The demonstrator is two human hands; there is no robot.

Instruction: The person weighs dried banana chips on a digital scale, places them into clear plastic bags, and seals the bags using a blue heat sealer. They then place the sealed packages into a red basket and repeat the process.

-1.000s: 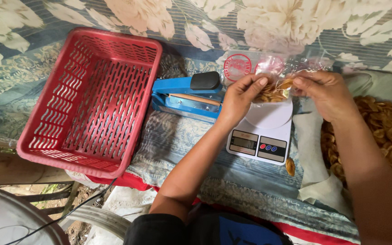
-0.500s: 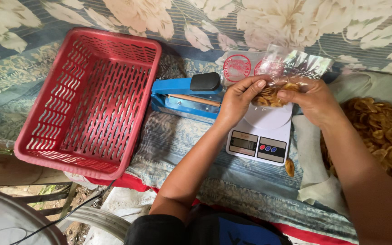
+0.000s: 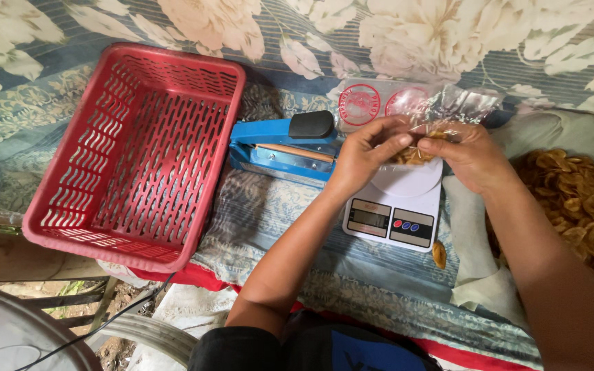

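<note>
Both hands hold a clear plastic bag of yellow chips (image 3: pixel 421 148) just above a white kitchen scale (image 3: pixel 397 206). My left hand (image 3: pixel 366 152) pinches the bag's left side and my right hand (image 3: pixel 472 156) grips its right side. The bag's crinkled top (image 3: pixel 462 103) sticks up behind my fingers. A large pile of loose yellow chips (image 3: pixel 582 206) lies to the right of my right forearm. One stray chip (image 3: pixel 439 254) lies beside the scale's front corner.
A blue heat sealer with a black knob (image 3: pixel 283 144) lies left of the scale. An empty red slatted basket (image 3: pixel 139 151) sits further left. Clear bags with red round prints (image 3: pixel 366 103) lie behind the hands. A white cloth (image 3: pixel 479 275) lies under the chip pile's edge. Floral fabric covers the surface.
The bag has been lifted slightly and its top has shifted between my fingers. My right hand has moved a little to the left along the bag. The view has tilted slightly.
</note>
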